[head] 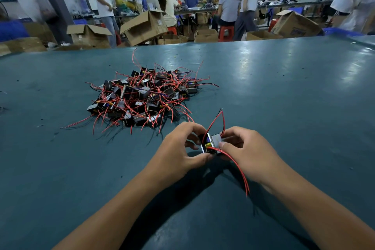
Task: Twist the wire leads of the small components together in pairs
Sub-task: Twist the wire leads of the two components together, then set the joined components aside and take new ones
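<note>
A small black and grey component [212, 143] with yellow and blue parts is held just above the table between both hands. My left hand [178, 152] grips its left side with thumb and curled fingers. My right hand [245, 152] pinches its right side. Two red leads [216, 122] and a black one rise from it, and another pair of red leads [238, 166] trails down over my right wrist. A pile of similar components [142, 97] with tangled red and black wires lies further back on the left.
The teal table [284, 97] stretches wide around the pile. Beyond its far edge stand open cardboard boxes [144, 26], red stools and several people at other benches.
</note>
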Demonstrator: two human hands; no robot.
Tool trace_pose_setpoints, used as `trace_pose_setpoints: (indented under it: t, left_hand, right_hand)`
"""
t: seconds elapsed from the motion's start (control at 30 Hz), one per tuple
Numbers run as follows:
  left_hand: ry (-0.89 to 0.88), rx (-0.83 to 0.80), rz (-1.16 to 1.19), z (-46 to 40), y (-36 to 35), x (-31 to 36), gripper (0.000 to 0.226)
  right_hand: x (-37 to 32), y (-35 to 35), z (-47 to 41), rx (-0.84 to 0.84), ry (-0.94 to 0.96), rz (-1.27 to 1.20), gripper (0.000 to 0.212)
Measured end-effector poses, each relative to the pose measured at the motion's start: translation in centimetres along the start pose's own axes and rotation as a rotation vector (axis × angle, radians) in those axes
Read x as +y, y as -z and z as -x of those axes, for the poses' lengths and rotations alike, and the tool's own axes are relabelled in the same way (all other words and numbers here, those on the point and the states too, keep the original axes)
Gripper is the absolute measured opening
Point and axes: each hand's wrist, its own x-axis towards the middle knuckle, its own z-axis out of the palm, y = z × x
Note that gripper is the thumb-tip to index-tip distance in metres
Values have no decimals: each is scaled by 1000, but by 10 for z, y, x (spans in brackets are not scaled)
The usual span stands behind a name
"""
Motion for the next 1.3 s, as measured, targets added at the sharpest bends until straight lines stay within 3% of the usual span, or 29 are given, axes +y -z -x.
trace_pose_setpoints:
  t: [0.1, 0.3, 0.43, 0.67, 0.83, 1.0, 1.1, 1.2, 1.3]
  left_hand:
    - [-49, 17, -3, 0, 0, 0, 42]
    - [-166, 58, -42, -2, -6, 3, 49]
    - [-170, 30, -12, -1, -8, 4, 65]
    - [-92, -47, 89, 2, -11, 6, 61]
    - [-29, -146, 186, 4, -11, 7, 67]
    - [-56, -164, 57, 6, -8, 2, 73]
    - [-64, -99, -61, 4, -6, -4, 57]
    - [-106, -6, -123, 1, -5, -5, 38]
    - [-156, 110, -106, -2, -5, -2, 25]
  right_hand:
    - [-2, 0, -1, -2, -6, -36, 14]
    - [-10, -3, 4, -107, -82, -301, 46]
    - [-10, 1, 0, -58, -119, -279, 26]
    - [-17, 19, -7, -48, -129, -195, 28]
    - [-19, 17, -11, -65, -56, -72, 27]
    - [-10, 28, -34, 12, -34, 87, 27]
    - [-1, 51, -72, 138, 18, 290, 27]
    - [17, 78, -126, 253, 66, 646, 38]
    - [39, 112, -177, 318, -34, 828, 44]
